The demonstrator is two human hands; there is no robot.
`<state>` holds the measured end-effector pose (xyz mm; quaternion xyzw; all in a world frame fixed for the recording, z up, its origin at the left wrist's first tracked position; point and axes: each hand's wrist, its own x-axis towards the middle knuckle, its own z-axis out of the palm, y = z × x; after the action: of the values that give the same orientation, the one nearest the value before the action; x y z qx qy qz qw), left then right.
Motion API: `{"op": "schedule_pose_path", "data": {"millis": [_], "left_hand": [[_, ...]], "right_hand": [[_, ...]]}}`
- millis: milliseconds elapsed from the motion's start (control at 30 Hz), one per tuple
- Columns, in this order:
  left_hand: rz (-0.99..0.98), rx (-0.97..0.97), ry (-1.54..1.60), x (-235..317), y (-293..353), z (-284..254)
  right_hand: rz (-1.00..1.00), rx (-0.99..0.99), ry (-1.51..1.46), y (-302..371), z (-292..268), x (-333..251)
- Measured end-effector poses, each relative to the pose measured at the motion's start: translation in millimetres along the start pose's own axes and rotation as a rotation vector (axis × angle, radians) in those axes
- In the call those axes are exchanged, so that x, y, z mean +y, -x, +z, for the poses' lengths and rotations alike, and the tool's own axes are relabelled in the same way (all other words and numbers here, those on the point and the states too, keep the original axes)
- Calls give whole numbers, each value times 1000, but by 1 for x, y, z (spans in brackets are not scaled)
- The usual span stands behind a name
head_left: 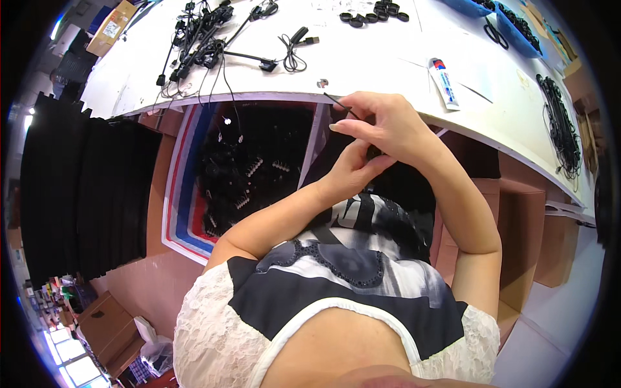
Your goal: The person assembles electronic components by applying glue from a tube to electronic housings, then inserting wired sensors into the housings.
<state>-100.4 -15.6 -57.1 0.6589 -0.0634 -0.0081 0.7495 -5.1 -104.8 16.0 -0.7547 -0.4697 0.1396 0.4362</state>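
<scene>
My hands meet at the table's front edge, above my lap. My right hand point(393, 126) is closed, its thumb and forefinger round a thin, dark, straight piece point(337, 103) that may be a cable end or a rod. Just below it, my left hand point(357, 169) is closed against a small dark part, mostly hidden between the two hands. Beyond them on the white table point(375, 61) lies a coiled black USB cable point(295, 57). A tangle of black cables with small black housings point(206, 45) is at the far left, some leads hanging over the edge.
Several black round caps point(375, 14) lie at the back. To the right are a glue tube point(444, 84), black scissors point(496, 33), blue trays point(519, 31) and a cable bundle point(560, 126). Below the table stands a striped bag point(178, 194) of black parts, near cardboard boxes point(517, 239).
</scene>
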Motion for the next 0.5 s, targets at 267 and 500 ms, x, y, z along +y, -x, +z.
{"op": "schedule_pose_path", "data": {"millis": [267, 500], "left_hand": [[-188, 109, -269, 2, 9, -55], [122, 153, -185, 40, 2, -58]], "right_hand": [[65, 54, -100, 19, -2, 12], [260, -119, -122, 33, -11, 13]]}}
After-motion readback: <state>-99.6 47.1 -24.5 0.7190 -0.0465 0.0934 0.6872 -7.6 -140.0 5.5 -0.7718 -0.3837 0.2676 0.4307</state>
